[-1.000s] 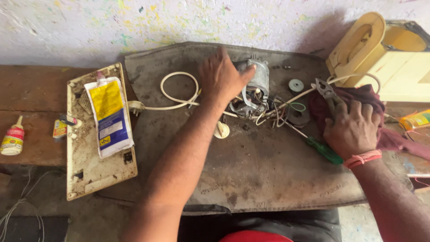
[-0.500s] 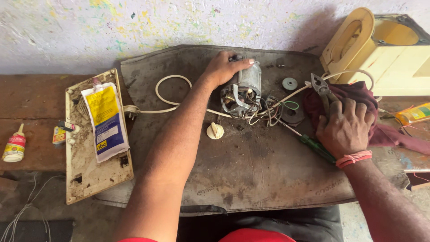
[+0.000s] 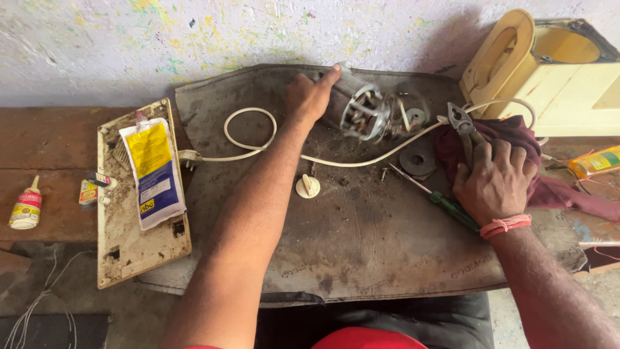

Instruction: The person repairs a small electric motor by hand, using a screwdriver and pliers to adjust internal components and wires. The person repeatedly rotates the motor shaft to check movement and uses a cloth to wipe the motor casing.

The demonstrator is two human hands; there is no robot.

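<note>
The small grey metal motor [image 3: 361,110] with its tangle of wires sits at the far side of the dark worn mat [image 3: 361,245] on the counter, tipped under the left hand [image 3: 309,97].

Near, a green-handled screwdriver [image 3: 445,203] lies just beside the right hand [image 3: 494,184]. That hand rests on a dark red cloth [image 3: 549,187], fingers curled around metal pliers [image 3: 465,126]. A round white knob [image 3: 308,186] lies alone on the mat. Farther off, the left hand's fingers press on the motor's top. The motor looks heavy and hard, with sharp bits, and its thin wires look easy to break, so the solid outer case seems the best place to hold. A white cord [image 3: 258,129] trails from it.
</note>
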